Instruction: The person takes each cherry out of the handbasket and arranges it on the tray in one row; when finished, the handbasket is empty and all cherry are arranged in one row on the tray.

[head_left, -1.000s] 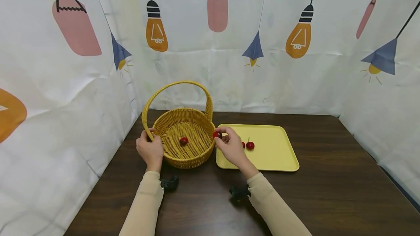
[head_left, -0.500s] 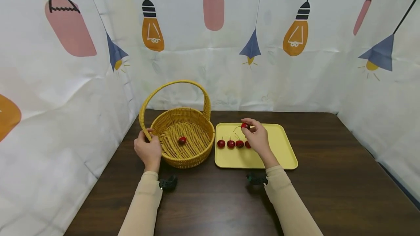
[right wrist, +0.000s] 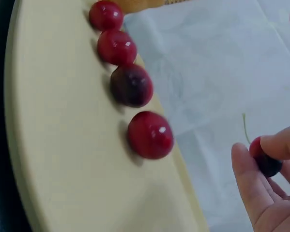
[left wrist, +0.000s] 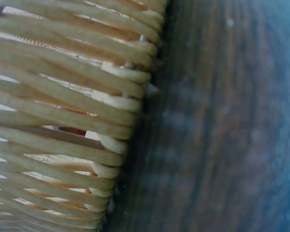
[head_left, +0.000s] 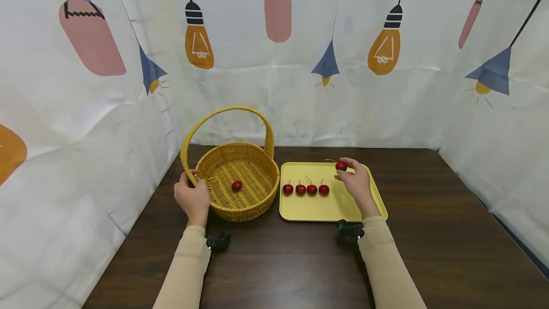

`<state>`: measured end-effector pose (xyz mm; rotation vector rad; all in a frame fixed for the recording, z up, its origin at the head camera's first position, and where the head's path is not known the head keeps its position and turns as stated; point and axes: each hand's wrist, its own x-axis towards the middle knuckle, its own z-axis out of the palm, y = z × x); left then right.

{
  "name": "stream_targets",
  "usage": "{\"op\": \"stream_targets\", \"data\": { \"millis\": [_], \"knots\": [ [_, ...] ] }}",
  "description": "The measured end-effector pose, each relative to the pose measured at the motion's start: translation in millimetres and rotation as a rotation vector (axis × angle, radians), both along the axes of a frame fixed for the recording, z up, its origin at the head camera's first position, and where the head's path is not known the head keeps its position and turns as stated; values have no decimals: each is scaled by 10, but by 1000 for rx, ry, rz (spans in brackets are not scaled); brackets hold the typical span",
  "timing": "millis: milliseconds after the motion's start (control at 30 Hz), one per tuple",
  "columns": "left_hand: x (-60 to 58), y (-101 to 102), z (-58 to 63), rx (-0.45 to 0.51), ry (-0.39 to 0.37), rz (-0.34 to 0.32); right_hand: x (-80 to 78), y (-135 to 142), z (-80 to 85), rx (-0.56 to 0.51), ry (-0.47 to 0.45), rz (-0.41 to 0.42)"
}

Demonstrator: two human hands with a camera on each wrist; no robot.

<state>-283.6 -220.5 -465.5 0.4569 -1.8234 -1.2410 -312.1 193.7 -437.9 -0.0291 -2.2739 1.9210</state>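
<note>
My left hand grips the yellow wicker basket at its left side, where the arched handle meets the rim. One dark red cherry lies inside on the woven bottom. In the left wrist view the basket's wall fills the left side. My right hand pinches another cherry, stem attached, between thumb and fingertips, raised over the right part of the yellow tray. Several cherries sit in a row on that tray, left of the right hand.
The dark wooden table carries basket and tray side by side, with a narrow gap between them. Behind and to both sides hangs a white curtain printed with lamps. A dark wrist strap shows at the right sleeve.
My right hand has moved right with the cherry, from the basket's right rim to over the tray's right part, uncovering the row of cherries. My left hand keeps its grip on the basket.
</note>
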Motion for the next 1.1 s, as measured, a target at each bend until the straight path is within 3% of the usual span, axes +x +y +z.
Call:
{"op": "stream_targets", "data": {
  "millis": [500, 833, 1100],
  "knots": [
    [-21, -1, 13, 4, 1, 7, -25, 207, -159, 291, -97, -27],
    [14, 7, 33, -1, 3, -12, -14, 233, -238, 377, -215, 165],
    [33, 23, 53, -5, -2, -18, -12, 197, -263, 441, -214, 154]
  ]
}}
